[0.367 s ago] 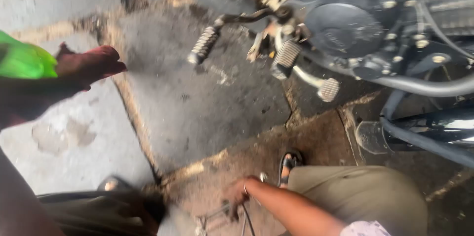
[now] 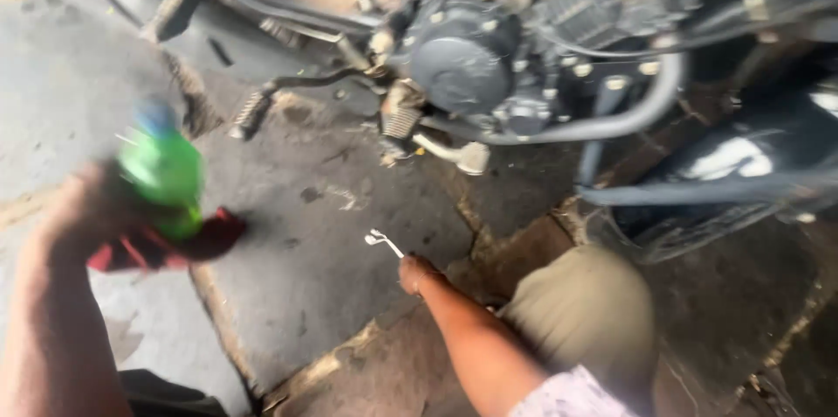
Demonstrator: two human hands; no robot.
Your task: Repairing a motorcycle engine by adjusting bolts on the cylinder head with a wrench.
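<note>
Right hand [image 2: 417,274] is closed on a small silver metal spanner [image 2: 382,242], long axis pointing to 10 o'clock, engine casing [image 2: 461,63] off at 12. Left hand [image 2: 92,216] grips a blurry green plastic bottle [image 2: 164,168] and red rag [image 2: 166,247], farther off.

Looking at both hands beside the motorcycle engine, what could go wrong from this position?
1. The left hand grips a green plastic bottle together with a red cloth; the bottle might slip.
2. The right hand holds a thin silver metal tool only at one end, so it could drop onto the cracked concrete floor.
3. The dark motorcycle engine sits close; knuckles could hit its footpeg.
</note>
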